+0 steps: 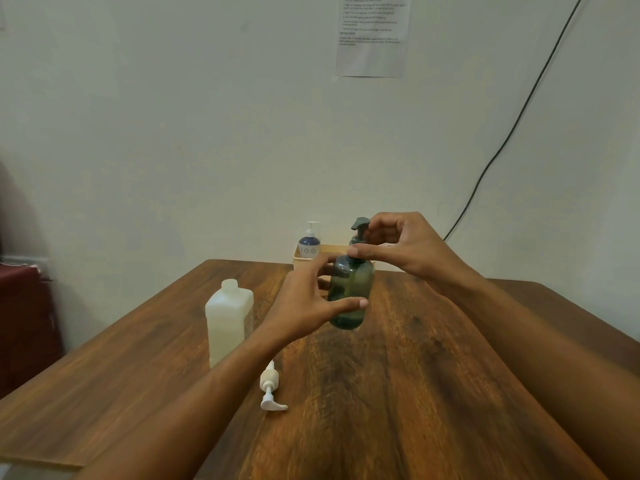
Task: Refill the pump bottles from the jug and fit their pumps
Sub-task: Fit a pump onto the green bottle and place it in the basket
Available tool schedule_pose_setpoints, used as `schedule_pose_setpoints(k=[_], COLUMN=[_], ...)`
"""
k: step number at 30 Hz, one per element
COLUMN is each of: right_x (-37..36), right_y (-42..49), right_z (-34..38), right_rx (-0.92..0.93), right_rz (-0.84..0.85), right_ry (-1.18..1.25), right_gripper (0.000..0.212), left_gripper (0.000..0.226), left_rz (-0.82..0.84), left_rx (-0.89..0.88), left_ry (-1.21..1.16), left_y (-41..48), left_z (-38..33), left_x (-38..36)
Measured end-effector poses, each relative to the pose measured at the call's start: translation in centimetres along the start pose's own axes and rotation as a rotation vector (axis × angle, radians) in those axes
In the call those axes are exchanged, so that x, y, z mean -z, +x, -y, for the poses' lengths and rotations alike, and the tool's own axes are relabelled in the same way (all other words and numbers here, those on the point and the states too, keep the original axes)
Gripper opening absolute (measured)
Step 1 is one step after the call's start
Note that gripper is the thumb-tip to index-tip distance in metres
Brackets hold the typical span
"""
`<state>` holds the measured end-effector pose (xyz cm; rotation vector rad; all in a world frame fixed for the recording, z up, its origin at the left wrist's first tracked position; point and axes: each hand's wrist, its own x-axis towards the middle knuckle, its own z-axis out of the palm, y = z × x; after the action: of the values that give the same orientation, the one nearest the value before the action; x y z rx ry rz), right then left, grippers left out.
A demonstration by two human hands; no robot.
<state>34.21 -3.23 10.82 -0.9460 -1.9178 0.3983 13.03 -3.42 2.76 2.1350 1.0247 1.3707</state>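
A dark green translucent pump bottle (349, 289) is held above the wooden table (433, 375). My left hand (308, 299) grips its body from the left, thumb across the front. My right hand (401, 244) pinches the collar of the dark pump (361, 227) at the bottle's neck. A white translucent jug (228, 320) stands uncapped to the left. A loose white pump (270, 388) lies on the table near my left forearm. A blue-and-white bottle (309, 242) with its white pump fitted stands in a beige tray (298, 259) at the far edge.
The table's back edge meets a pale wall with a taped paper sheet (372, 36) and a black cable (512, 126). A dark red cabinet (24, 323) stands at the left.
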Motion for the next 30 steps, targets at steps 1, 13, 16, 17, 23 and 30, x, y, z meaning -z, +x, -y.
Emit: schedule_pose_setpoints(k=[1,13,16,17,23,30], right_x=[-0.1,1.6,1.3,1.1,-0.4,-0.8], right_y=[0.0,1.1,1.1,1.0,0.6,0.7], right_z=[0.0,1.5,1.1,0.9,-0.7,-1.1], right_rx=[0.001,-0.079,-0.06,-0.052,0.017,-0.016], right_rz=[-0.014,0.319,0.285,0.247,0.033,0.037], right_ry=[-0.011,-0.031,0.032,0.041,0.046,-0.019], right_gripper=[0.034,0.03,0.023,0.023,0.033,0.055], left_gripper=[0.079,0.079,0.079,0.079,0.076,0.077], left_rz=[0.002,0.016,0.008,0.007,0.012,0.004], left_rx=[-0.003,-0.011,-0.022,-0.024,-0.03,-0.05], left_ry=[-0.001,-0.017,-0.04,-0.046,-0.032,-0.007], left_y=[0.0,0.2,0.3,0.3,0.3,0.0], left_z=[0.0,0.0,-0.3,-0.4,-0.5,-0.6], left_x=[0.0,0.2,0.3,0.4,0.5,0.1])
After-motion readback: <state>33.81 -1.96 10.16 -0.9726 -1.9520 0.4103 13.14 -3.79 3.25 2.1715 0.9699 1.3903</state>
